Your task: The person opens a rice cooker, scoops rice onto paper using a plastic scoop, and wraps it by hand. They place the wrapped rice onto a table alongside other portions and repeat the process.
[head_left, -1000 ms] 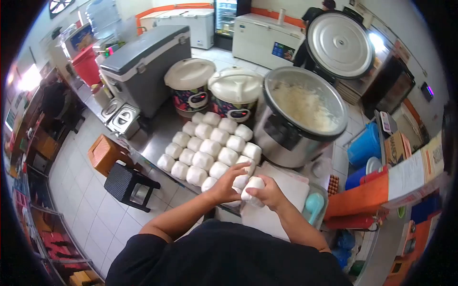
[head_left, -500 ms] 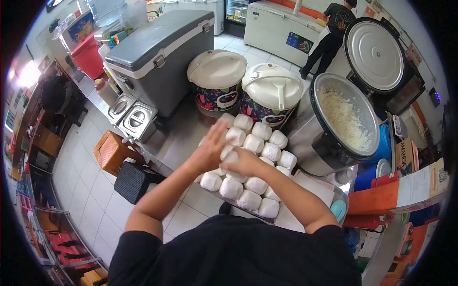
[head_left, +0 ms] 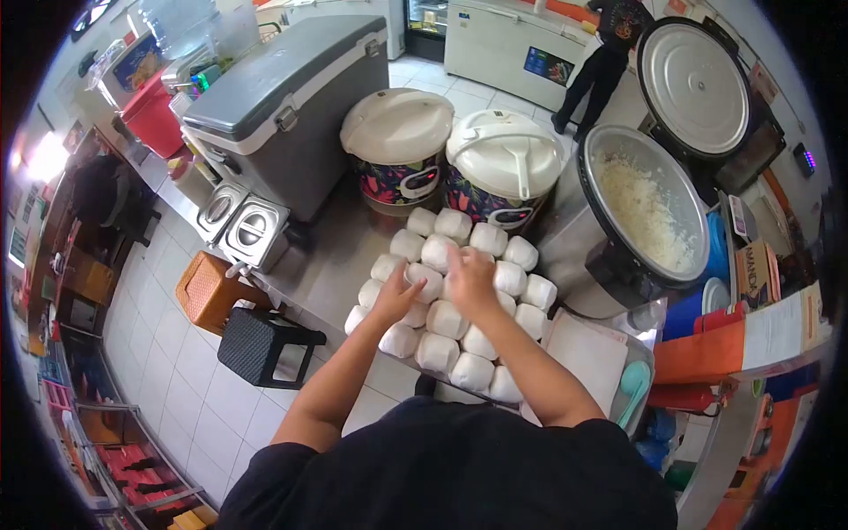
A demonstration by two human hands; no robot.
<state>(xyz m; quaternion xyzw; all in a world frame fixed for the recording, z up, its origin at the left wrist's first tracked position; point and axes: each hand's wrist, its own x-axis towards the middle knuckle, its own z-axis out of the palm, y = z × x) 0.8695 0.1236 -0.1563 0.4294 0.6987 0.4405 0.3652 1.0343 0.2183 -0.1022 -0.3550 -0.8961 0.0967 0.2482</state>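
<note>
Several white paper-wrapped bundles [head_left: 437, 352] sit packed in rows on the metal counter in front of me. My left hand [head_left: 397, 299] is at the left of the pile, thumb and fingers apart, beside one wrapped bundle [head_left: 425, 282]. On that bundle's other side, my right hand [head_left: 473, 284] rests over the pile with its fingers stretched out, hiding part of the bundles under it. Neither hand has a bundle lifted.
A large cooker [head_left: 565, 256] of white rice [head_left: 640, 212] stands open at right. Two lidded floral cookers [head_left: 397, 181] [head_left: 499, 199] and a grey cooler [head_left: 283, 97] are behind the pile. Paper sheets [head_left: 587, 353] and a turquoise scoop [head_left: 634, 378] lie right. A person [head_left: 609, 62] stands far back.
My hands have moved apart; they were close together around a bundle above the pile. That bundle is no longer between them in the air, and the right hand has shifted right and up.
</note>
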